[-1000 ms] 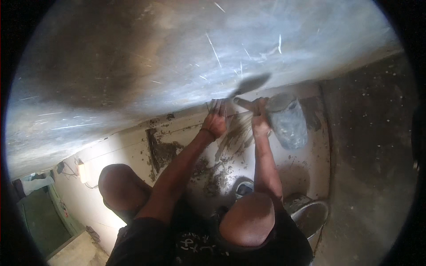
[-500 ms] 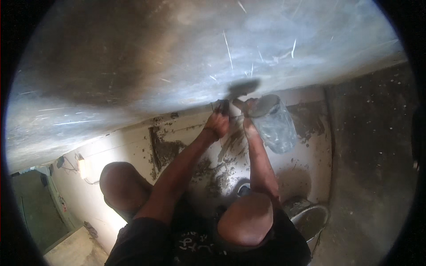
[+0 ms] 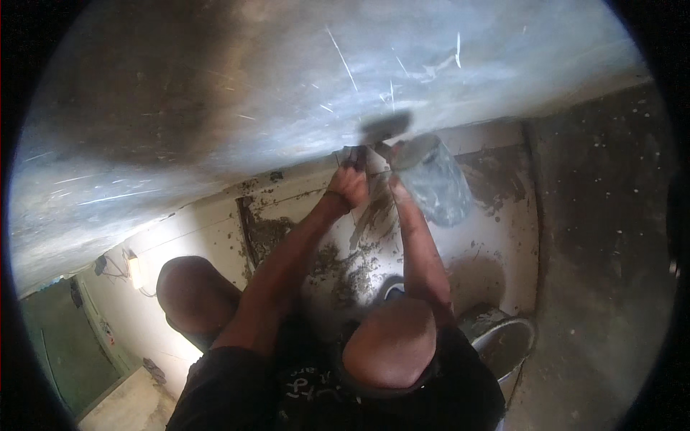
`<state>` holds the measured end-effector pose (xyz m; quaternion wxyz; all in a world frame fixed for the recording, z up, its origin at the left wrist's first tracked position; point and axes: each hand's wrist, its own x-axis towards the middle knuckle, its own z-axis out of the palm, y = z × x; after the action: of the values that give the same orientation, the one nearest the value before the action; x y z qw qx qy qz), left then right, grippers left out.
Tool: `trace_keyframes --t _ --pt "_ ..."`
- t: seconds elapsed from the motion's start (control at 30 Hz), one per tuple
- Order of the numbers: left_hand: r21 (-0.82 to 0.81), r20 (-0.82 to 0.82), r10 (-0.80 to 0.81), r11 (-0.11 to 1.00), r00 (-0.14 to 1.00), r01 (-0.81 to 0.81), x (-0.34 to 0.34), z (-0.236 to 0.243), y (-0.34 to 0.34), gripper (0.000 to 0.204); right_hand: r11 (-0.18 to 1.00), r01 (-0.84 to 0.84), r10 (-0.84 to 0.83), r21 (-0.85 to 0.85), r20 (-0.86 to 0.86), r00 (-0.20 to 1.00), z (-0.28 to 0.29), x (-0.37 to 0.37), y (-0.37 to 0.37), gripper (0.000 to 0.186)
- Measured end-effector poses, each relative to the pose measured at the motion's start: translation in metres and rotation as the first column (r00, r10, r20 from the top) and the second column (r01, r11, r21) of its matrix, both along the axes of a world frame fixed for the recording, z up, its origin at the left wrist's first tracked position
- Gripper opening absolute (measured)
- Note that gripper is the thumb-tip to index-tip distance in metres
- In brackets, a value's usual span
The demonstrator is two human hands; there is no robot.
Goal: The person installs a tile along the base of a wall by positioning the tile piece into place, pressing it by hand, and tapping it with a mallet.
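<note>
My right hand (image 3: 397,185) grips the short handle of a grey-blue scoop-like tool (image 3: 440,190), whose broad body is motion-blurred and extends to the right. Just left of it, my left hand (image 3: 349,185) reaches up to the seam between the stained white surface (image 3: 489,251) and the scratched grey surface (image 3: 215,108) above. Its fingertips lie in shadow at that seam; I cannot tell whether they hold anything. A dark shadow falls on the grey surface above both hands.
My bare knees (image 3: 392,343) are bent below my arms. A metal bucket (image 3: 503,327) with grey contents sits at lower right, beside a dark speckled wall (image 3: 596,237). At left are a small lit fixture (image 3: 133,271) with cables, a green panel (image 3: 68,337) and a pale ledge (image 3: 129,402).
The tool and my right hand have shifted left, closer to my left hand. My left hand's fingertips have become more shadowed, and the shadow above the hands has moved left.
</note>
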<state>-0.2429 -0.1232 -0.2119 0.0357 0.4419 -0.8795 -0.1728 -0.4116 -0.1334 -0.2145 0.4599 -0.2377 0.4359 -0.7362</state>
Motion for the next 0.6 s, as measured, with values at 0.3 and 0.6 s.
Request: trace_keyframes --t 0.3,0.6 --pt "-0.138 0.116 -0.211 0.964 0.970 0.227 0.059 -0.002 -0.019 0.053 1.000 -0.003 0.001 -0.030 -0.056 0.998 -0.005 -0.012 -0.016 0.030" --pt "-0.041 0.063 -0.260 0.964 0.964 0.262 0.081 0.016 -0.025 0.061 0.997 0.024 -0.029 -0.068 -0.076 0.997 -0.008 -0.014 -0.018 0.041"
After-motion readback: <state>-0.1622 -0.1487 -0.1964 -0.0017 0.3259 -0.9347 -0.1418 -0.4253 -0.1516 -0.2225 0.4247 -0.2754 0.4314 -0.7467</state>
